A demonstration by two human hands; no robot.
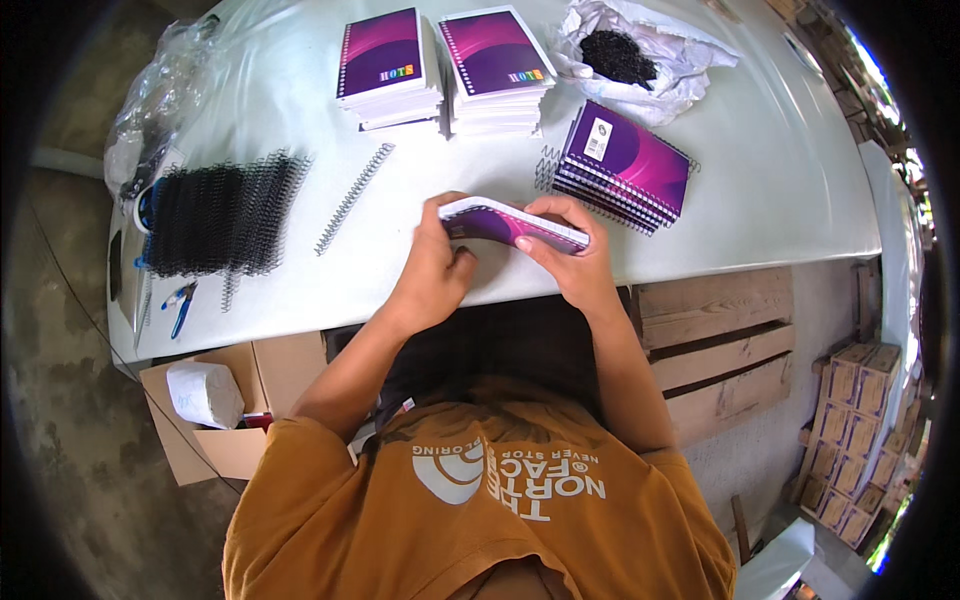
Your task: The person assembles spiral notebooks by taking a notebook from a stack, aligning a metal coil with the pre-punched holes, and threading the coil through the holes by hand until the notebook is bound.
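Observation:
Both my hands hold one purple-covered notebook (510, 222) just above the near edge of the white table (760, 190). My left hand (437, 265) grips its left end, and my right hand (570, 258) pinches its right end. The notebook is tilted, so its white page edge shows. A loose black spiral wire (354, 198) lies on the table to the left of my hands. A stack of bound purple notebooks (625, 165) sits just beyond my right hand.
Two piles of unbound purple notebooks (390, 65) (497, 70) stand at the far side. A batch of black spiral wires (225, 212) lies at the left, a white bag of black bits (640, 55) at the far right. An open cardboard box (215, 405) sits below, wooden pallets (715, 345) at the right.

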